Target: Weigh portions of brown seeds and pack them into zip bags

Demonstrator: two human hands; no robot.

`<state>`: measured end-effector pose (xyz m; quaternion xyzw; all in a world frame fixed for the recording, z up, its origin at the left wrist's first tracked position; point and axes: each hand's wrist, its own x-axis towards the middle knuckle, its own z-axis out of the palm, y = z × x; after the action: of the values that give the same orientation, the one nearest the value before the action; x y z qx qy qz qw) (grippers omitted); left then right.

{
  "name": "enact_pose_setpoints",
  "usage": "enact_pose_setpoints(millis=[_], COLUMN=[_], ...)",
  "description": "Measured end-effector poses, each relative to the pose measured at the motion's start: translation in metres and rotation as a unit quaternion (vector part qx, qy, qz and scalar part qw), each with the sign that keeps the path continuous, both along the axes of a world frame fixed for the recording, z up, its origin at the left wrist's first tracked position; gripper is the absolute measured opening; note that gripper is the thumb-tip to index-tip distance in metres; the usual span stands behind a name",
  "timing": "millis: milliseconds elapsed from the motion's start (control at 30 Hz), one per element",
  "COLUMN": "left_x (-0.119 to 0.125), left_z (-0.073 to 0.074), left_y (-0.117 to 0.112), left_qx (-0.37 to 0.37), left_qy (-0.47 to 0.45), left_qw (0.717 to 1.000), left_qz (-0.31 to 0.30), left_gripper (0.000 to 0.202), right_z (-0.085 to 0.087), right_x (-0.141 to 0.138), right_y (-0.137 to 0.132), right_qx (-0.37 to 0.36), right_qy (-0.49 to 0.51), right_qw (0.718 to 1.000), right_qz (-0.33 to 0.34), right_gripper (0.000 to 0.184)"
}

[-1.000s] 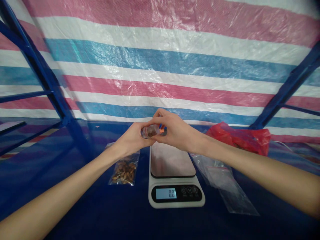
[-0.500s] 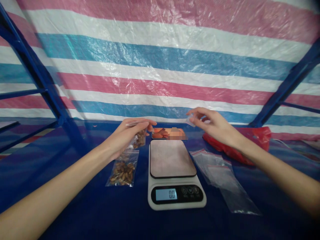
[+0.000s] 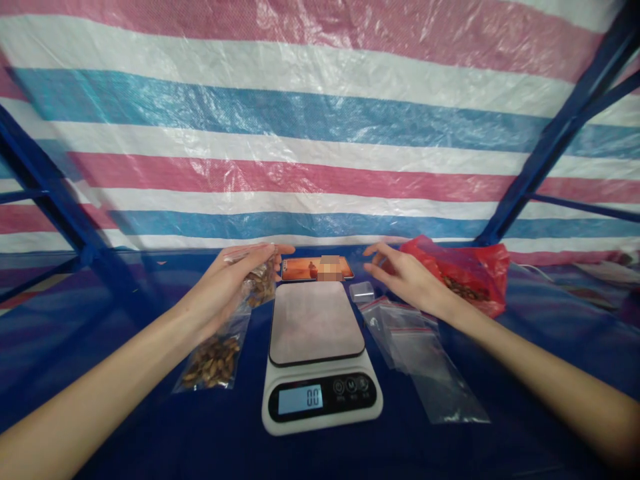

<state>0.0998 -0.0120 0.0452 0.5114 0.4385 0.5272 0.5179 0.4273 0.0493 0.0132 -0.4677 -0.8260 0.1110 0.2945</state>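
Note:
My left hand is shut on a small zip bag of brown nuts, holding it just behind the left side of the white digital kitchen scale. A second bag of the same nuts sits below my wrist, and I cannot tell if it touches the hand-held bag. My right hand hovers with its fingers apart and holds nothing. It is nearest to a small transparent plastic container on the dark blue table, and near a red plastic bag. The scale reads 0.0.
A phone lies behind the scale, part of its screen blurred. Transparent zip bags lie to the right of the scale. The red bag holds brown nuts. A striped tarpaulin and blue metal poles stand behind the table.
My hands were together on a small transparent container a second ago and have moved apart. The container now rests on the table. My left hand has taken up the bag of nuts.

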Motion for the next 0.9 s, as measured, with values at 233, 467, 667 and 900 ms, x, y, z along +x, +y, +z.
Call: enact_pose_setpoints(millis=[233,467,667,900], left_x=[-0.015,-0.026,-0.02,-0.016], left_z=[-0.015,-0.02,-0.024,-0.017], left_y=[-0.001,0.004,0.001,-0.004], left_qx=[0.091,0.044,0.021,0.091], left_qy=[0.106,0.059,0.036,0.115], left_qw=[0.987,0.986,0.984,0.976], left_qz=[0.082,0.147,0.176,0.161], left_gripper=[0.041,0.048,0.034,0.04], right_z=[-0.014,-0.008,0.0,0.006], right_x=[-0.007,-0.003,0.011,0.004], right_y=[-0.013,-0.009,-0.007,-0.017], right_qx=[-0.027,0.025,0.09,0.086], right_qy=[-0.004,0.065,-0.077,0.0], right_qw=[0.998,0.995,0.99,0.994], right_qz=[0.058,0.077,0.074,0.066], right_gripper=[0.034,0.013,0.025,0.017])
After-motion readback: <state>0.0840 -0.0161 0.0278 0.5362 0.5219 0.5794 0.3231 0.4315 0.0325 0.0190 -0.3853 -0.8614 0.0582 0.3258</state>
